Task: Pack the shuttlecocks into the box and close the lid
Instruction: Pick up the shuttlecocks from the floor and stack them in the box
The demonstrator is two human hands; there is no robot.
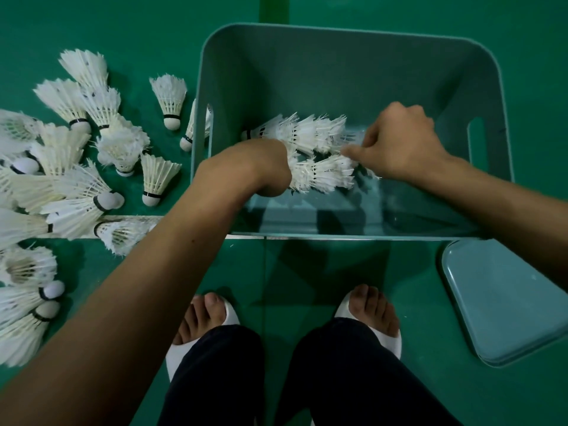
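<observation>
Green court floor carries an open teal box holding two nested shuttlecock rows; many loose shuttlecocks lie left of it and the lid lies off at right, so packing looks early. Inside, the left hand curls round the near row's end; the right hand pinches its feathers.

One box, one lid, two stacks of nested shuttlecocks inside the box, and roughly twenty loose shuttlecocks at the left edge of the floor.
</observation>
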